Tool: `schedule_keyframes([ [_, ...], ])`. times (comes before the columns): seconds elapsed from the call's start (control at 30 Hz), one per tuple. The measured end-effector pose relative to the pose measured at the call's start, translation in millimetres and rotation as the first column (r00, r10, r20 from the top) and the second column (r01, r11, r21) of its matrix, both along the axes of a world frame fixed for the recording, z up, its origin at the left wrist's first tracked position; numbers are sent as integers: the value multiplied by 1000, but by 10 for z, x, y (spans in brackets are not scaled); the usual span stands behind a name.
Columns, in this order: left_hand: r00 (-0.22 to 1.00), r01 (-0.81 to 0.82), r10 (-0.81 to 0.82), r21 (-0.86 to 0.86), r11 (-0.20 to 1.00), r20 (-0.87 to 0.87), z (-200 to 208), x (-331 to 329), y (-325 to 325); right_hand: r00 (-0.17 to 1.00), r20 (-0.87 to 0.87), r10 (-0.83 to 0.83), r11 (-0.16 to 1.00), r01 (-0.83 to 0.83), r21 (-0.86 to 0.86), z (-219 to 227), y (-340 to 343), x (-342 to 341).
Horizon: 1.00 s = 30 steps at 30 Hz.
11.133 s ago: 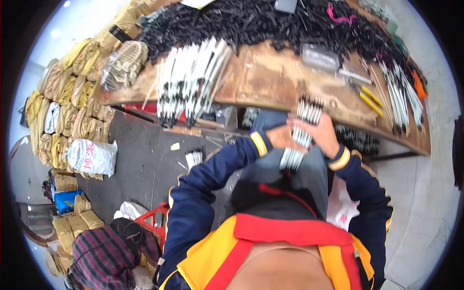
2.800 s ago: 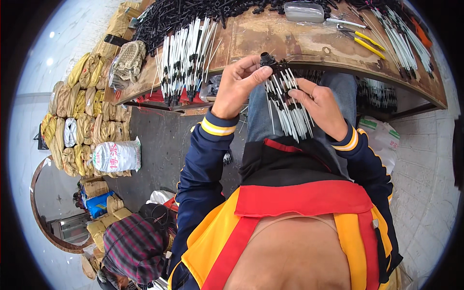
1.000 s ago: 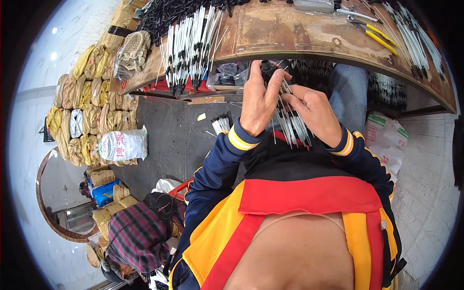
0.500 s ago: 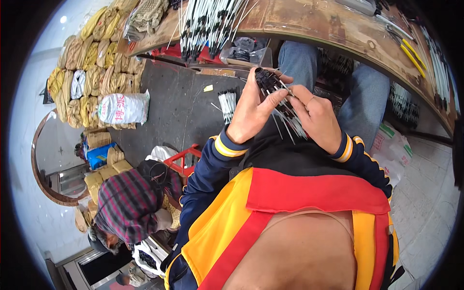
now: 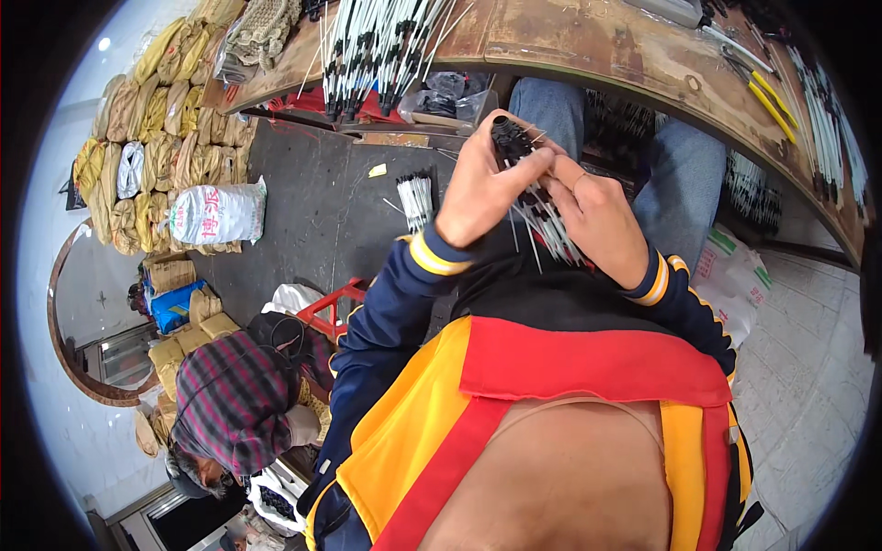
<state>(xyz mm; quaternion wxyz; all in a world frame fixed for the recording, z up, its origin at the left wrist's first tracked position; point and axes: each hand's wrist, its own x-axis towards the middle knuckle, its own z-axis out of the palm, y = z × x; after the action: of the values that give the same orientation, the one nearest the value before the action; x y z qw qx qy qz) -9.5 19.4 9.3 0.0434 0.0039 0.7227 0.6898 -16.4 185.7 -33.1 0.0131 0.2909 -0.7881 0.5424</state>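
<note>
Over my lap, my left hand (image 5: 482, 188) is wrapped round a bundle of thin white sticks with black fittings (image 5: 513, 140). The bundle's dark end points up and away from me, and its pale sticks fan out below my fingers. My right hand (image 5: 599, 216) is closed against the bundle's right side, its fingertips pinching close to my left thumb. What those right fingertips grip is too small and covered to name. On the floor left of my hands stands another bunch of the same sticks (image 5: 416, 202).
The wooden workbench (image 5: 588, 41) curves across the top, with a pile of sticks (image 5: 381, 46) and yellow-handled pliers (image 5: 770, 99). A red stool (image 5: 322, 317) is at my left. Beyond it a person in a plaid top (image 5: 234, 395) bends over. Stacked sacks (image 5: 165, 138) line the wall.
The whole view has shifted slightly, with the surroundings sliding left. My right fingertips have moved closer to my left thumb on the bundle; both hands stay on it.
</note>
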Motion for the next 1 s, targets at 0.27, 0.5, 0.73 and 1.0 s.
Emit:
schedule_keyframes([
  [0.27, 989, 2, -45, -296, 955, -140, 245, -292, -167, 926, -223, -306, 842, 372, 390, 378, 840, -55],
  [0.5, 843, 537, -522, -159, 828, 131, 279, -666, 654, 661, -690, -294, 620, 682, 389, 314, 2534, -1046],
  [0.73, 712, 679, -679, 69, 731, 177, 152, -943, 946, 731, -669, -134, 647, 576, 499, 133, 2713, -1984],
  [1.0, 809, 587, -582, -55, 808, 85, 223, -857, 606, 919, -171, -355, 916, 378, 131, 163, 2525, -2042],
])
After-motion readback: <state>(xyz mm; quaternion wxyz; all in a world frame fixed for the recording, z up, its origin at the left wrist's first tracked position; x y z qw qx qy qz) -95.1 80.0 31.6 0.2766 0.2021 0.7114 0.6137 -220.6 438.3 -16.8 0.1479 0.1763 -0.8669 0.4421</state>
